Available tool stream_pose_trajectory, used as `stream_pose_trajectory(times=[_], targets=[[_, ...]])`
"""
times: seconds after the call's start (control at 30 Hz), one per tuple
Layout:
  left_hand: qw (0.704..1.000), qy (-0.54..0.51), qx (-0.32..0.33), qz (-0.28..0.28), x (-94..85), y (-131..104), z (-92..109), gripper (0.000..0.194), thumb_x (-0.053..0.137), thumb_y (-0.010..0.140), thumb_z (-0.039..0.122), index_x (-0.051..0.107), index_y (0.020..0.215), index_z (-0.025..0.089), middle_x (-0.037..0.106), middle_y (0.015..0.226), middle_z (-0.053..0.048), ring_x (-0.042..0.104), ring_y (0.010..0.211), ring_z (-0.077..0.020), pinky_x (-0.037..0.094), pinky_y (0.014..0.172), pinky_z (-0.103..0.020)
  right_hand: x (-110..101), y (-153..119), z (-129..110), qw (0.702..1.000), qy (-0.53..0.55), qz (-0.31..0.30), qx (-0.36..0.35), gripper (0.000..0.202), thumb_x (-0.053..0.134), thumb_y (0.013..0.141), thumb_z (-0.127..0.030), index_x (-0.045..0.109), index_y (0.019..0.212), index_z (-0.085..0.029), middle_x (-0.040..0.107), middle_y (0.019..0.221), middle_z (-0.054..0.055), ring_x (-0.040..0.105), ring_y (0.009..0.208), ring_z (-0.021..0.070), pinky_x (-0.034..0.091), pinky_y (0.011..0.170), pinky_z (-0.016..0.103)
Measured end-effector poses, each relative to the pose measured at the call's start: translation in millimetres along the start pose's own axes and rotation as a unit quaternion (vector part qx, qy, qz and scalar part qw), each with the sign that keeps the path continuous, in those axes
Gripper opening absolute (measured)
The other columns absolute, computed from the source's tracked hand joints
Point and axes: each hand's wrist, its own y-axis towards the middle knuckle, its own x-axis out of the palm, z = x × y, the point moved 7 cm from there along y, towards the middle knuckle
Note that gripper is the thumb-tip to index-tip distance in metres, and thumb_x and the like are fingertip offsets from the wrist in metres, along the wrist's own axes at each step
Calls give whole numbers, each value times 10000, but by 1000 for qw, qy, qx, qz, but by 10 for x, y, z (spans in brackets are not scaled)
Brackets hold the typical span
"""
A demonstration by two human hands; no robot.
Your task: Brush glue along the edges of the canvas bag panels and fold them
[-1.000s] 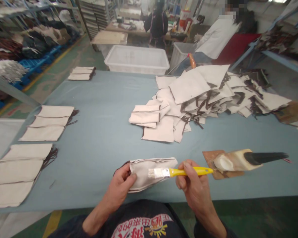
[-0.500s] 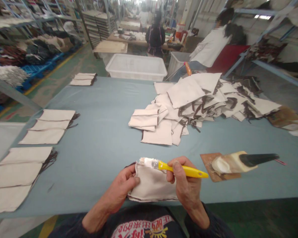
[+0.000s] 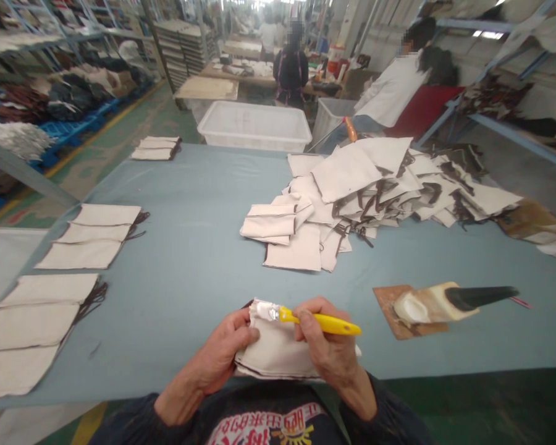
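Observation:
A cream fabric piece with dark edging [image 3: 278, 349] lies at the table's near edge in front of me. My left hand [image 3: 227, 346] grips its left side, thumb on top. In my right hand [image 3: 327, 340] is a yellow-handled paintbrush [image 3: 333, 324], held between thumb and fingers. White paste coats its bristles, which touch the fabric's upper left corner. To the right, a cut-open plastic container with a dark handle-like part [image 3: 426, 304] rests on a brown board [image 3: 401, 330]. Whether several fabric layers lie under my hands I cannot tell.
A heap of cream fabric pieces [image 3: 352, 179] covers the table's back right. Overlapping rows of similar pieces [image 3: 88, 235] lie along the left edge. Beyond the table [image 3: 185, 247] stands a white plastic tub [image 3: 254, 123]. Two people [image 3: 290, 68] are farther back.
My right hand has moved left with the paintbrush, bringing the bristles to the fabric's upper left corner. My left hand keeps its grip nearly in place.

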Motion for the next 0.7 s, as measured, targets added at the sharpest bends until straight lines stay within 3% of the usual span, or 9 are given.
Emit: stream_pose_trajectory(times=[0.2, 0.37, 0.53, 0.7], targets=[[1000, -13, 3, 11, -19, 16, 4, 408, 870, 689, 317, 784, 1041, 131, 788, 784, -69, 598, 497, -94, 500, 542, -194, -149, -46, -17, 995, -8, 85, -48, 275, 574, 1003, -390, 671, 812, -218, 633, 568, -17, 559, 490, 138, 450, 515, 260], [1000, -15, -2, 7, -4, 33, 2, 377, 872, 691, 321, 792, 1008, 132, 791, 772, -75, 666, 567, -132, 528, 571, -203, -104, -59, -166, 987, -101, 28, -121, 222, 578, 974, -282, 676, 781, -236, 669, 598, -4, 613, 521, 155, 486, 557, 281], [999, -30, -4, 14, -19, 52, 5, 376, 869, 688, 287, 793, 1017, 121, 799, 797, -88, 692, 604, -140, 560, 617, -204, -116, -86, -396, 956, -175, 39, -232, 167, 582, 933, -184, 681, 823, -261, 703, 627, -11, 649, 540, 161, 507, 581, 284], [999, -32, -4, 20, -46, 68, 32, 371, 855, 696, 273, 790, 1023, 111, 798, 793, -90, 684, 593, -135, 568, 630, -206, -87, -117, -363, 945, -207, 16, -253, 188, 560, 955, -209, 673, 817, -268, 715, 643, 5, 652, 535, 175, 514, 562, 305]])
